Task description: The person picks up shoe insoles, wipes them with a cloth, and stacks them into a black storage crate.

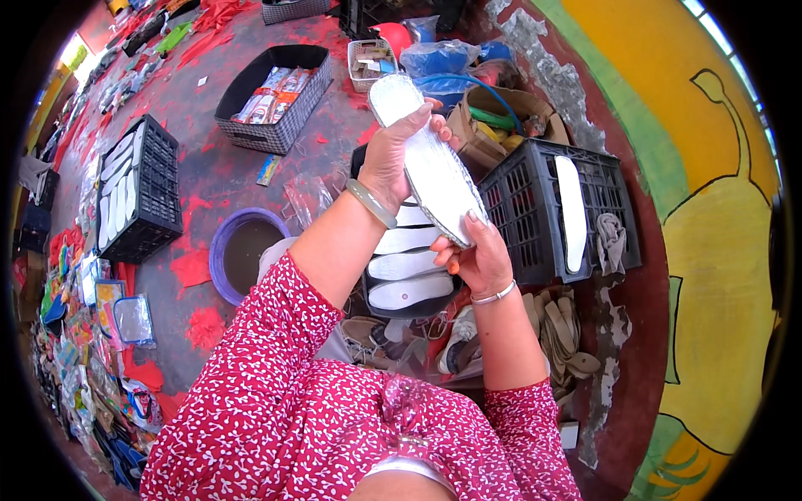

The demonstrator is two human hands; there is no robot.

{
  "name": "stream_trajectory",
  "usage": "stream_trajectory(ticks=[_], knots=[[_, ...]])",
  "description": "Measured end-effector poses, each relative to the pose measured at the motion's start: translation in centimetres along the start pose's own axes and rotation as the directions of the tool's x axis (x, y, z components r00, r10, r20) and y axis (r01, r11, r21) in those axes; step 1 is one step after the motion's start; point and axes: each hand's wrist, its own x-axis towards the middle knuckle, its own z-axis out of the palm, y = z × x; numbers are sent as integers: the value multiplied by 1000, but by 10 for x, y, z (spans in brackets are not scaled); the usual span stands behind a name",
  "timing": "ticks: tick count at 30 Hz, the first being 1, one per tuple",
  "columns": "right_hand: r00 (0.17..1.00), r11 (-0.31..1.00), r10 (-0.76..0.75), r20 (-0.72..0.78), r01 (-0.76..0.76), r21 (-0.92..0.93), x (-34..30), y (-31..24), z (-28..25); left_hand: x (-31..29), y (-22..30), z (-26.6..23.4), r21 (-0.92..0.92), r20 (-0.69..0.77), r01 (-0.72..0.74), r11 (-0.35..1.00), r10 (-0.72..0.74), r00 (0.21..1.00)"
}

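A long white shoe sole (444,177) with a darker stitched-looking edge is held up at a slant between my two hands. My left hand (391,157) grips its upper half, thumb across the white face and fingers round the far edge. My right hand (484,260) pinches the lower end between thumb and fingers. Directly beneath is a dark crate with several white soles (409,265) laid in a row, partly hidden by the held sole and my hands. Another white sole (571,213) lies on a black plastic crate (520,209) at the right, beside a grey rag (611,242).
Left of my arm stands a purple basin (220,267) of murky liquid. Farther left, a black crate (154,192) carries more white soles. A checked box (288,125) holds packets. Behind the right crate is a cardboard box (484,150); a painted wall (718,275) bounds the right.
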Motion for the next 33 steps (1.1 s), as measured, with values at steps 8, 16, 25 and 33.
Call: stream_trajectory(ticks=[8, 16, 25, 33], knots=[[999, 999, 11, -34, -12, -37, -1, 1, 5, -2, 3, -3, 82, 73, -11, 997, 5, 997], [995, 987, -97, 6, 97, -128, 2, -3, -2, -5, -2, 10, 228, 1, -70, 971, 72, 997], [867, 376, -493, 70, 285, -882, 2, -8, 6, 2, -12, -3, 276, -132, -72, 958, 112, 985], [986, 983, -99, -131, 77, -164, -2, -14, -3, 0, -12, -3, 132, 9, 109, 985, -111, 994]])
